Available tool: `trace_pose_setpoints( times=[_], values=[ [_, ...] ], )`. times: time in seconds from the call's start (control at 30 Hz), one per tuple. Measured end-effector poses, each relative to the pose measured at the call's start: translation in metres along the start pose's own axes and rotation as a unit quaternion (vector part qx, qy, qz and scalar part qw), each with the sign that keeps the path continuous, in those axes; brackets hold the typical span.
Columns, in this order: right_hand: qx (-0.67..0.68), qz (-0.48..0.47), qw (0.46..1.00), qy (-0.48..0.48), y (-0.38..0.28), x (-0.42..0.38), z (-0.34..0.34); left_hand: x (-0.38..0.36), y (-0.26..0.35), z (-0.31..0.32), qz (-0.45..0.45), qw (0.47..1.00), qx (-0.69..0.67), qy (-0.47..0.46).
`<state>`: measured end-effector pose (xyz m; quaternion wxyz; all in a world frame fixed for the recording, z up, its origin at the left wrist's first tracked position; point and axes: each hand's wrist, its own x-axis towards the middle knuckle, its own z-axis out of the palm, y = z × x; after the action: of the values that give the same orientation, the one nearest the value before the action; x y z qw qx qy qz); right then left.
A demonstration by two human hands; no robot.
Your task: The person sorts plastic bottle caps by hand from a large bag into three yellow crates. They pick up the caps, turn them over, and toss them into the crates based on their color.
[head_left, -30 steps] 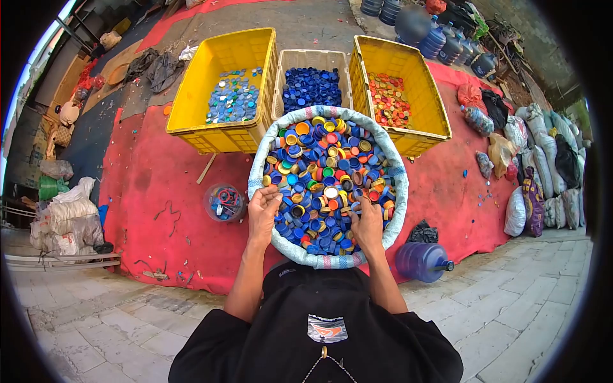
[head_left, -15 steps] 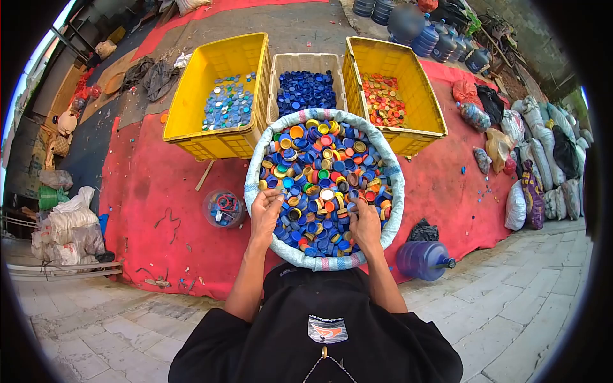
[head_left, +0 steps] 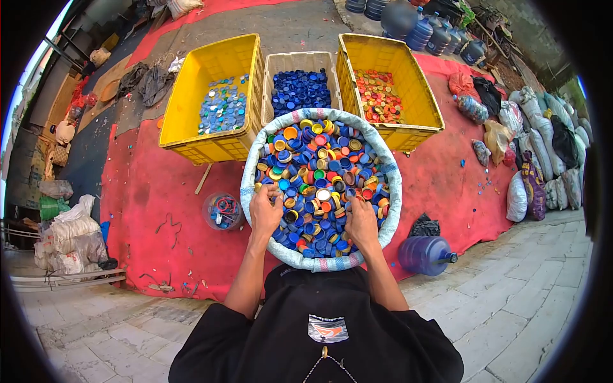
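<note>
A round container with a pale cloth-wrapped rim (head_left: 397, 185) is full of mixed bottle caps (head_left: 313, 172). My left hand (head_left: 265, 207) is at the left side of the pile, its fingers bent together over the caps; whatever they hold is too small to name. Over the right part of the pile is my right hand (head_left: 362, 222), fingers curled and touching the caps, with their grip hidden. Behind the container stand a yellow crate (head_left: 175, 118) with light blue caps, a whitish crate (head_left: 271, 70) with dark blue caps and another yellow crate (head_left: 418, 89) with red and orange caps.
A small clear tub (head_left: 223, 210) of odd pieces sits on the red mat (head_left: 153, 236) at left. To the right lie a large blue water bottle (head_left: 424, 255) and a black bag (head_left: 424, 225). Filled sacks (head_left: 539, 153) line the far right.
Both hands have shifted slightly within the pile, the right one a little to the left. The crates and the round container appear slightly further left in the view.
</note>
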<state>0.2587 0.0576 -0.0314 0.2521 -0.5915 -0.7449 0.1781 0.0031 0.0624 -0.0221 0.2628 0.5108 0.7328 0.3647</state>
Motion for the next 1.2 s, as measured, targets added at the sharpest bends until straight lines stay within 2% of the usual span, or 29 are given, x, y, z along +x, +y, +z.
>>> trace_pose_setpoints(
  times=[0.17,0.37,0.43,0.5,0.6,0.73,0.9,1.07,1.2],
  values=[
    [-0.016,0.015,1.000,-0.015,-0.001,0.005,0.001,0.002,-0.006,0.004,0.090,0.991,0.093,0.027],
    [0.114,0.039,0.993,0.017,-0.008,0.006,-0.011,0.011,-0.013,0.006,0.157,0.972,0.171,0.037],
    [0.338,0.140,0.930,0.023,-0.015,0.005,-0.016,0.014,-0.012,0.007,0.172,0.968,0.180,0.025],
    [0.514,0.200,0.833,0.027,-0.018,0.004,-0.025,0.021,-0.009,0.007,0.180,0.967,0.182,0.008],
    [0.751,0.268,0.602,0.036,-0.021,0.003,-0.033,0.030,-0.013,0.012,0.181,0.960,0.214,-0.007],
    [0.813,0.248,0.527,0.024,-0.014,-0.011,-0.023,0.038,-0.012,0.015,0.179,0.951,0.248,-0.043],
    [0.828,0.260,0.496,0.001,-0.020,-0.021,-0.020,0.040,-0.006,0.021,0.168,0.943,0.284,-0.043],
    [0.822,0.263,0.505,0.004,-0.024,-0.025,-0.021,0.043,-0.028,0.035,0.193,0.943,0.269,-0.026],
    [0.816,0.269,0.512,0.014,-0.023,-0.026,-0.021,0.042,-0.014,0.031,0.180,0.941,0.286,-0.017]
  ],
)
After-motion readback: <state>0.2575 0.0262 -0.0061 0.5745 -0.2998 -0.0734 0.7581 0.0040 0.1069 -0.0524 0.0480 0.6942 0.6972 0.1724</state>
